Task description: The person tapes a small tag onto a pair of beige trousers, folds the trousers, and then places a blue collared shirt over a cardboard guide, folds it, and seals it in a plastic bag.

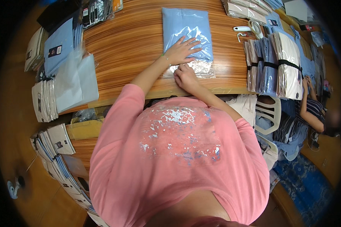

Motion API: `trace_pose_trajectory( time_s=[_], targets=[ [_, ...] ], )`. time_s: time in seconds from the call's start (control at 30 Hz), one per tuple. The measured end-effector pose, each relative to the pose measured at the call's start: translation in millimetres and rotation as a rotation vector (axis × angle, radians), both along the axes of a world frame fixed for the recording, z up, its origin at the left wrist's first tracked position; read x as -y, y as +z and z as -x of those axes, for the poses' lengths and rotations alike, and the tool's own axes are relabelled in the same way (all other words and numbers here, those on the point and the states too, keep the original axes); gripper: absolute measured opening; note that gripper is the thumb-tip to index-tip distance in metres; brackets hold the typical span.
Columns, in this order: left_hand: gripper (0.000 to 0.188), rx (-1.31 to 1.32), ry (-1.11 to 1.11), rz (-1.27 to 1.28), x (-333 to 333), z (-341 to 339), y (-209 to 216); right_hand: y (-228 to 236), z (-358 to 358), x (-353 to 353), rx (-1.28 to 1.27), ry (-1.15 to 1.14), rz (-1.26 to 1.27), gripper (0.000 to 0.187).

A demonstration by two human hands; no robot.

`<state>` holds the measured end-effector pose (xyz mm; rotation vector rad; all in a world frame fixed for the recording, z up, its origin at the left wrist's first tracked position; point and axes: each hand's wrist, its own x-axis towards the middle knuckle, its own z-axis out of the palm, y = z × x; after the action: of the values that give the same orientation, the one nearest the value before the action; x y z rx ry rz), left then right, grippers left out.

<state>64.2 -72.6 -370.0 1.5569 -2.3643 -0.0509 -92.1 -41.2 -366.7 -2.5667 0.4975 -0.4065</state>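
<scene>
A folded light-blue garment (185, 22) lies flat on the wooden table in front of me, inside a clear plastic bag (205, 70). My left hand (182, 51) rests on the lower part of the packed garment, palm down with fingers spread. Just below it, my right hand (186, 76) has its fingers curled in and pressed together at the clear end of the bag nearest me. The plastic there looks wrinkled and shiny. My right fingertips seem to pinch the bag, partly hidden by the hand itself.
Banded stacks of folded garments (290, 68) stand at the right, with scissors (255, 29) behind them. Blue packed garments (59, 47) and translucent sheets (77, 81) lie at the left table edge. A white plastic chair (268, 113) and another person's arm (306, 109) are at the right.
</scene>
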Motion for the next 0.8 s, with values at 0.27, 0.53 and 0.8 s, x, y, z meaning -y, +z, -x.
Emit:
trace_pose_trajectory(
  time_s=[0.27, 0.53, 0.8],
  targets=[
    [0.061, 0.159, 0.022, 0.033, -2.4, 2.2, -3.2, 14.2, 5.9, -5.5, 0.092, 0.099, 0.106, 0.008],
    [0.06, 0.094, 0.022, 0.057, -1.1, 0.6, -7.3, 21.9, 8.1, -3.2, 0.136, 0.158, 0.158, 0.012],
    [0.059, 0.075, 0.028, 0.051, -2.1, 1.8, -6.5, 32.5, 12.6, 0.3, 0.102, 0.237, 0.125, 0.011]
  ],
)
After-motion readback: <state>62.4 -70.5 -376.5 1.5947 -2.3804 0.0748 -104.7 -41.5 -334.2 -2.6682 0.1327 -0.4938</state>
